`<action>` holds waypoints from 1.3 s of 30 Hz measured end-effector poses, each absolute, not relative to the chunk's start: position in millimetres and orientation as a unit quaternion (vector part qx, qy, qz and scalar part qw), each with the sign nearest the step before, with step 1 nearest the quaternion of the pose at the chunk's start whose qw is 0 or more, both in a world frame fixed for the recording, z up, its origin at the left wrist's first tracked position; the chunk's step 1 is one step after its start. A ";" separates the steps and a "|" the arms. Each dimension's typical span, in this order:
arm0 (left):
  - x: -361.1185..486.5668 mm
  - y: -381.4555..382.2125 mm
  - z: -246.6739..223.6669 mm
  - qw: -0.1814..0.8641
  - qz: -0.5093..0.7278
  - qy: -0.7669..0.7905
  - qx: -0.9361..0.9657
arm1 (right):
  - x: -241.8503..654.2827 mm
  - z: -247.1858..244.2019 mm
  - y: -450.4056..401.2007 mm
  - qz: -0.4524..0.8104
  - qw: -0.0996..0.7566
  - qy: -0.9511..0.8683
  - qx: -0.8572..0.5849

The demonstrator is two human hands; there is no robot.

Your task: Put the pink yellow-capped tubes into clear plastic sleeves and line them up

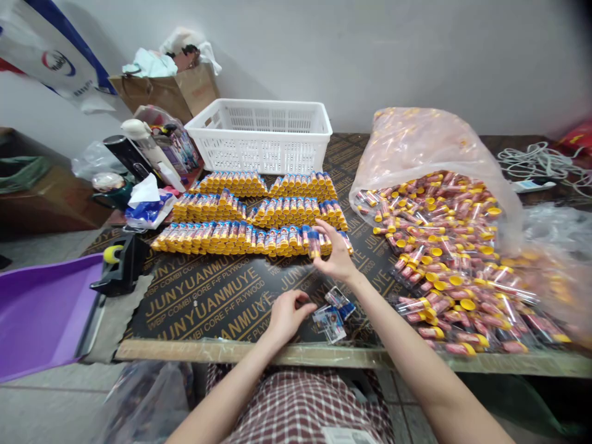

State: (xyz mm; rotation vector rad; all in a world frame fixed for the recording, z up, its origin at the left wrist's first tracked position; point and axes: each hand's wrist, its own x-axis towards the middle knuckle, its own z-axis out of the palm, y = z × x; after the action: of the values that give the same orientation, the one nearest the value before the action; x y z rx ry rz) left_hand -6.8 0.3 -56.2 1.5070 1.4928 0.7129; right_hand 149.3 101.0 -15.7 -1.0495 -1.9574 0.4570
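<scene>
My right hand [337,256] holds a small clear tube [314,244] with a yellow cap between thumb and fingers, at the front of the stacked tubes. My left hand [287,316] is low over the table, its fingers curled in a pinch beside a little pile of printed clear and blue sleeves [333,320]; whatever is in the pinch is too small to make out. Labelled tubes with yellow ends [213,237] lie in several stacked rows ahead of my hands. To the right, many loose pink tubes with yellow caps [444,259] spill from a big translucent bag [416,139].
Behind the rows stands a white plastic basket [259,148]. A black tape dispenser [121,265] and a purple dustpan-like tray [46,308] are at the left. Bottles [148,145] and a paper bag [185,92] stand back left. White cables [546,163] lie far right.
</scene>
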 end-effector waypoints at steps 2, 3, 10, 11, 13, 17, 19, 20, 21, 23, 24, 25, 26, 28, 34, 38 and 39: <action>-1.6 -2.2 -62.2 0.349 0.212 0.614 0.675 | 142.0 -13.7 133.0 0.156 0.388 -0.797 -0.436; 1.3 -3.2 -63.9 0.321 0.187 0.619 0.692 | 137.7 -14.2 144.9 0.148 0.369 -0.806 -0.439; 9.5 0.8 -66.5 0.275 0.124 0.629 0.716 | 128.6 -17.0 156.5 0.112 0.296 -0.836 -0.448; 8.9 1.9 -67.1 0.277 0.122 0.630 0.715 | 135.1 -15.2 154.0 0.100 0.288 -0.836 -0.456; 7.4 3.5 -68.4 0.278 0.122 0.631 0.714 | 157.5 -11.3 149.2 0.054 0.241 -0.822 -0.513; 6.0 3.8 -69.0 0.286 0.130 0.631 0.710 | 233.6 -10.8 134.1 -0.023 0.111 -0.747 -0.655; 6.8 3.6 -68.2 0.280 0.129 0.632 0.711 | 274.7 -16.5 123.4 -0.029 0.072 -0.733 -0.676; 7.4 3.6 -67.5 0.275 0.127 0.632 0.713 | 292.8 -20.4 118.1 -0.030 0.052 -0.733 -0.678; 8.2 3.8 -66.8 0.272 0.125 0.632 0.715 | 308.3 -24.5 113.2 -0.030 0.035 -0.736 -0.676; 9.7 4.8 -65.1 0.270 0.123 0.637 0.712 | 330.2 -32.0 105.5 -0.029 0.012 -0.744 -0.667; 10.3 5.7 -64.3 0.272 0.123 0.641 0.707 | 336.8 -34.9 102.9 -0.029 0.007 -0.749 -0.662; 10.5 6.6 -63.8 0.274 0.125 0.646 0.702 | 340.7 -36.8 101.2 -0.028 0.006 -0.752 -0.658; 10.4 7.8 -63.6 0.277 0.130 0.651 0.695 | 342.3 -37.9 100.3 -0.028 0.009 -0.756 -0.654; 8.7 10.2 -64.2 0.293 0.161 0.658 0.675 | 340.0 -37.2 99.5 -0.025 0.024 -0.762 -0.646; -5.0 14.0 -61.8 0.568 0.384 0.581 0.438 | 289.1 -27.2 78.4 0.131 0.248 -0.731 -0.622; -9.8 12.4 -47.3 0.626 0.427 0.535 0.373 | 223.9 -28.5 39.4 0.390 0.407 -0.615 -0.551; -10.1 11.7 -43.1 0.611 0.432 0.534 0.393 | 208.2 -29.8 29.8 0.414 0.418 -0.600 -0.541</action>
State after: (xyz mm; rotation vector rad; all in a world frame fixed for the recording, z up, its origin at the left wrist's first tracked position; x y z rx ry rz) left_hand -10.1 11.7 -43.1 0.9079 1.2314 0.9979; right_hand 208.2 29.8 -29.8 -1.3579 -1.5060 1.0385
